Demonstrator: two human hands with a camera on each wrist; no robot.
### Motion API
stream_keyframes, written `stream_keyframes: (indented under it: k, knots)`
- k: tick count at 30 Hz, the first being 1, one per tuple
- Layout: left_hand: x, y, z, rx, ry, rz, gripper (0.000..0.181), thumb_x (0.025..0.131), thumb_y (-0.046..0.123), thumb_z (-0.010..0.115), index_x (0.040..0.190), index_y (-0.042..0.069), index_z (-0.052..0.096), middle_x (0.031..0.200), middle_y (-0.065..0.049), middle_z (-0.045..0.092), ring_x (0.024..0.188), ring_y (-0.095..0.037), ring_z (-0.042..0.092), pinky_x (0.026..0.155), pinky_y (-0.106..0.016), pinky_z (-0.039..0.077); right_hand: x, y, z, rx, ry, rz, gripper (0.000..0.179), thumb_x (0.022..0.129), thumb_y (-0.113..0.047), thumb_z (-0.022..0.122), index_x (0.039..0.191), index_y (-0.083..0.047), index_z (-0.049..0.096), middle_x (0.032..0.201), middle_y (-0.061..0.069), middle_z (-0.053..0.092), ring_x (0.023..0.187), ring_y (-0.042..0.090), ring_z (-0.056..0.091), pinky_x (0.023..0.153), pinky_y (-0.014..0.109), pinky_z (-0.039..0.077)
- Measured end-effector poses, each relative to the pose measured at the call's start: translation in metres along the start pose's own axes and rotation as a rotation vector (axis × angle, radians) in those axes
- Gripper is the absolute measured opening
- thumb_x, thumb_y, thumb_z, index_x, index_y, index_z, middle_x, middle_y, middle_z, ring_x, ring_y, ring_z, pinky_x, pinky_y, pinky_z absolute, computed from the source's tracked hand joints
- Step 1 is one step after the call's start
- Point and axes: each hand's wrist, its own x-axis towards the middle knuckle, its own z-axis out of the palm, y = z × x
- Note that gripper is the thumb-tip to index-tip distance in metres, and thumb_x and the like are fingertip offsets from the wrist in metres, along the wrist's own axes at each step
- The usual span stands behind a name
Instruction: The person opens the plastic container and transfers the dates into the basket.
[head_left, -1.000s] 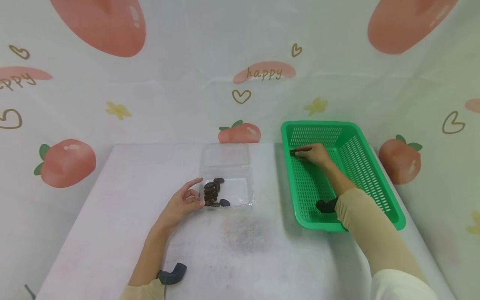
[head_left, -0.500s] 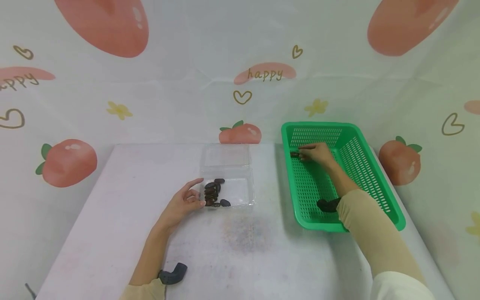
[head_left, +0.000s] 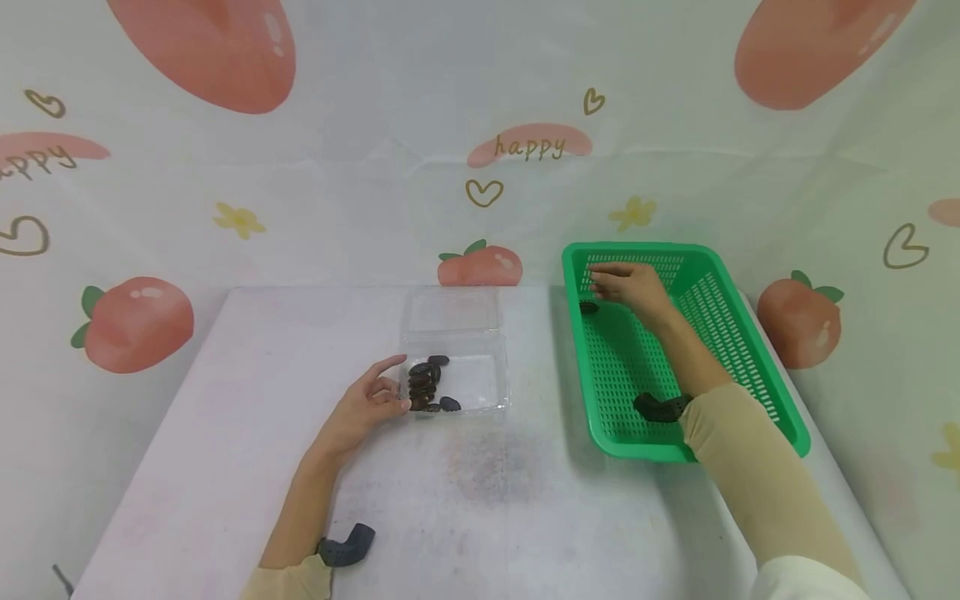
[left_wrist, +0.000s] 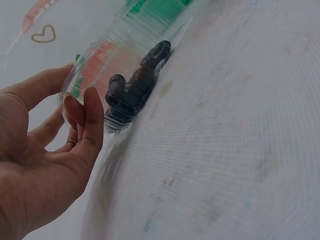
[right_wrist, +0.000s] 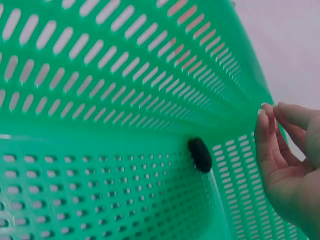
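1. Hovering inside the green basket [head_left: 645, 452], the right grip [head_left: 628, 287] is a bare hand near the far-left corner. Its fingers reach out, tips narrowly spaced, holding nothing.
2. Loose dark piece [head_left: 589, 307]: lies on the basket floor at the foot of the left wall, below the right grip's fingertips and apart from them.
3. Left grip [head_left: 367, 403]: wide, thumb and forefinger spread at the left end of the clear plastic box [head_left: 476, 382], touching it.
4. Cluster of dark oblong pieces [head_left: 422, 385]: inside the box, massed toward its left end, just beside the left grip.
5. Clear lid [head_left: 453, 311]: folded back toward the printed backdrop [head_left: 360, 208].
6. Box and basket: both on the white counter [head_left: 450, 533], apart, basket to the right.
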Motion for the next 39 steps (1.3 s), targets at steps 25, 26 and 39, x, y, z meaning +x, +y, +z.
stream_keyframes:
  k: [25, 26, 39]
  knots:
    - [0.001, -0.001, 0.000, -0.004, -0.004, 0.009, 0.078, 0.086, 0.006, 0.076, 0.152, 0.012, 0.036, 0.102, -0.011, 0.050, 0.086, -0.013, 0.055, 0.080, -0.027, 0.053, -0.016, -0.053, 0.076, 0.080, -0.139, -0.069, 0.033, 0.096, -0.014, 0.067, 0.125, 0.001, 0.064, 0.117, 0.013, 0.065, 0.100, 0.024, 0.067, 0.089, 0.034, 0.056]
    - [0.001, -0.001, 0.000, -0.005, -0.004, 0.008, 0.078, 0.086, 0.006, 0.076, 0.152, 0.012, 0.036, 0.102, -0.011, 0.050, 0.086, -0.013, 0.055, 0.080, -0.027, 0.053, -0.016, -0.054, 0.080, 0.076, -0.150, -0.070, 0.033, 0.096, -0.014, 0.067, 0.125, 0.001, 0.064, 0.117, 0.013, 0.065, 0.100, 0.024, 0.068, 0.089, 0.034, 0.056]
    - [0.002, -0.002, -0.001, 0.001, 0.005, -0.003, 0.078, 0.085, 0.006, 0.077, 0.152, 0.014, 0.038, 0.101, -0.010, 0.050, 0.088, -0.014, 0.055, 0.080, -0.027, 0.053, -0.026, -0.058, 0.125, -0.040, -0.267, -0.085, 0.032, 0.095, -0.016, 0.069, 0.122, -0.001, 0.066, 0.120, 0.016, 0.066, 0.103, 0.030, 0.067, 0.091, 0.038, 0.055]
